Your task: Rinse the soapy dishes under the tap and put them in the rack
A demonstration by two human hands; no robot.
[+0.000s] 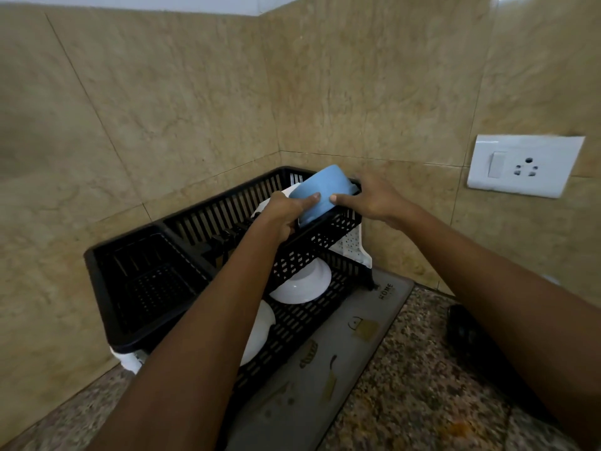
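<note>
A light blue bowl sits tilted, bottom up, at the right end of the upper tier of a black two-tier dish rack. My left hand grips the bowl's near left side, thumb on its wall. My right hand holds its right side, thumb on the near wall and fingers behind it. A white plate stands behind the bowl, mostly hidden. On the lower tier lie two white bowls, one under the upper shelf and one partly hidden by my left forearm.
The rack stands in a tiled corner on a grey printed mat over a speckled granite counter. A white socket with a switch is on the right wall. A dark object lies on the counter by my right forearm.
</note>
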